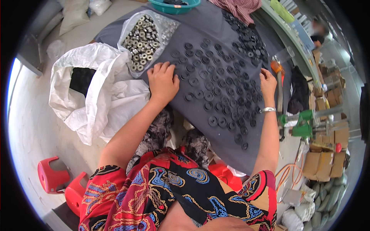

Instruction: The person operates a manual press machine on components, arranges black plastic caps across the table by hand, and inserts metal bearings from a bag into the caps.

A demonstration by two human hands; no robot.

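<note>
Many black round wheel-like discs (216,91), with raised rims, lie spread flat over the grey cloth (185,34) on the table. My left hand (163,81) rests palm down at the cloth's near left edge, fingers stretched, just left of the discs and below a clear plastic bag (167,29). That bag is full of small shiny metal bearings (142,44). My right hand (268,84) is at the right side of the spread, by the outermost discs. Its fingers are bent together; whatever they pinch, if anything, is too small to make out.
A heap of loose black discs (248,40) lies at the far right, near a teal basin (175,7). A white woven sack (96,96) stands left. Right of the table are an orange-handled tool (276,67), a green hand press (303,124) and cardboard boxes (319,165). Red stools (53,175) stand lower left.
</note>
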